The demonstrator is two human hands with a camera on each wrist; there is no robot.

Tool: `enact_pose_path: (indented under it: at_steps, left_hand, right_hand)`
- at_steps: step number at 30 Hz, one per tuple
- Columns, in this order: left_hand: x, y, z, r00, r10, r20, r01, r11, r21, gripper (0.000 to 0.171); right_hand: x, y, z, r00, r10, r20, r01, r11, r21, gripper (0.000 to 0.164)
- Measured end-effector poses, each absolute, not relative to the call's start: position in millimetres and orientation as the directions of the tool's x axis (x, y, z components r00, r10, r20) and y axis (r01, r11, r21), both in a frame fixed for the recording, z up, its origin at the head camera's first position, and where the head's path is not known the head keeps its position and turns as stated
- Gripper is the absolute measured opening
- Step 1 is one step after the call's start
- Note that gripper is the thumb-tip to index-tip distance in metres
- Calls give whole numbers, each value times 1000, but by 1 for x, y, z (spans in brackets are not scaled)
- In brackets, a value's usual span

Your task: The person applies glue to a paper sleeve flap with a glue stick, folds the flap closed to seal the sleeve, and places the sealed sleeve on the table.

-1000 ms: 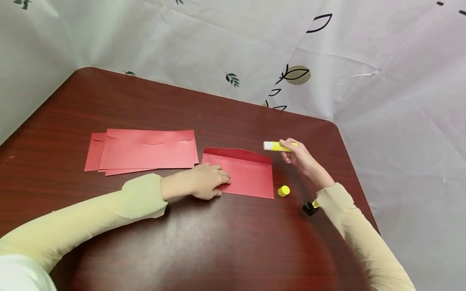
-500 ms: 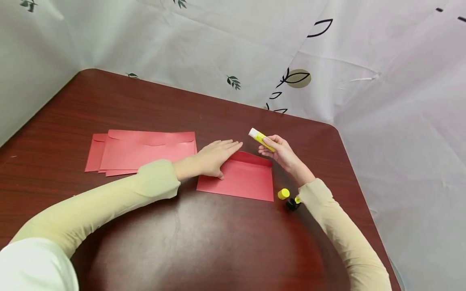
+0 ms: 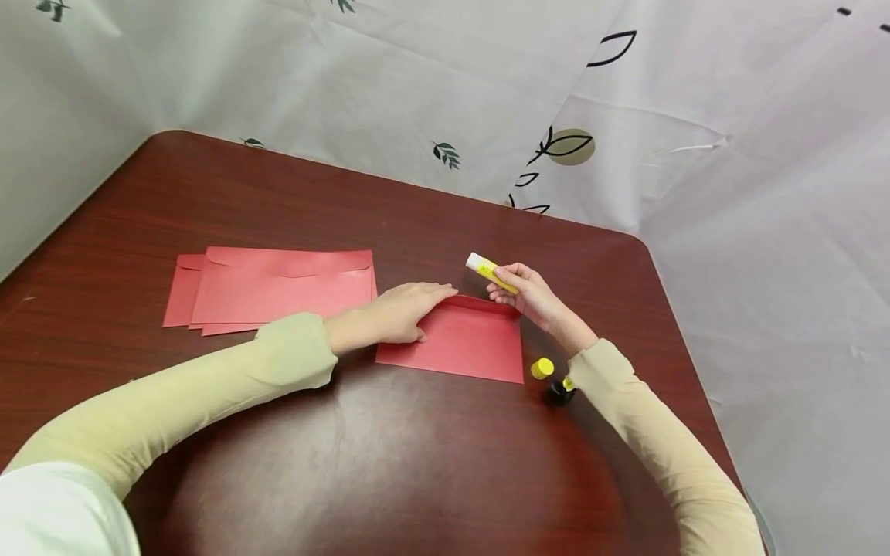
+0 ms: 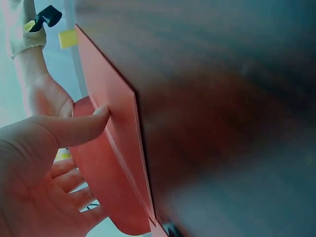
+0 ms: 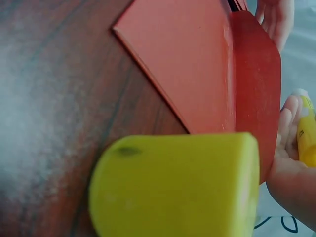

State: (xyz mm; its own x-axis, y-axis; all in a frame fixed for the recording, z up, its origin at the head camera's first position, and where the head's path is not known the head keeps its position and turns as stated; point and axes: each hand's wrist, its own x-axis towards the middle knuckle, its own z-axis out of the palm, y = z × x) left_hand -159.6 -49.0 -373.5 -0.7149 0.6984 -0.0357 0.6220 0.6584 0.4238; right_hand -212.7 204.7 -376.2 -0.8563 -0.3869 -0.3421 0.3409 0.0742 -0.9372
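A red envelope (image 3: 459, 351) lies on the table with its flap (image 3: 480, 303) folded out away from the body. My left hand (image 3: 403, 313) is over its left part. In the left wrist view the thumb of the left hand (image 4: 44, 163) touches the envelope's body, while the outstretched fingers lie behind the raised flap (image 4: 111, 185). My right hand (image 3: 531, 297) grips an uncapped glue stick (image 3: 495, 274) just beyond the flap's right part, white end pointing up and left. The yellow cap (image 3: 542, 368) stands to the right of the envelope; it looms large in the right wrist view.
Several more red envelopes (image 3: 285, 289) lie stacked at the left, close to my left forearm. A small black object (image 3: 558, 392) with a yellow part shows at my right cuff. Pale patterned cloth (image 3: 348, 100) hangs behind the dark wooden table (image 3: 389, 463).
My left hand has moved from the envelope's front up to its flap. My right hand has brought the glue stick leftward to the flap, tilting it; the flap has shifted slightly.
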Motion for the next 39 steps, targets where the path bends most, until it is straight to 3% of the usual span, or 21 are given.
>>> enact_pose_path:
  at_steps: [6,15,20,32,39]
  left_hand:
    - [-154,-47,-373,-686,724,-65,636,641,430,65]
    - [-155,-48,-376,-518,836,-181,721,541,433,64]
    - [-158,-48,-379,-465,842,-273,743,539,396,62]
    - [-153,-47,-386,-468,829,-305,742,557,374,64]
    - [-153,-47,-386,-484,819,-308,732,572,372,63]
  right_hand:
    - [-208,204,-377,-827,-423,-371,352,126,-927,5]
    - [-202,201,-383,-791,-451,-415,363,200,-910,6]
    - [-203,199,-387,-759,-502,-414,356,212,-910,10]
    - [-208,190,-399,-716,-543,-439,384,219,-897,11]
    - [-207,188,-401,-724,-534,-437,366,240,-899,17]
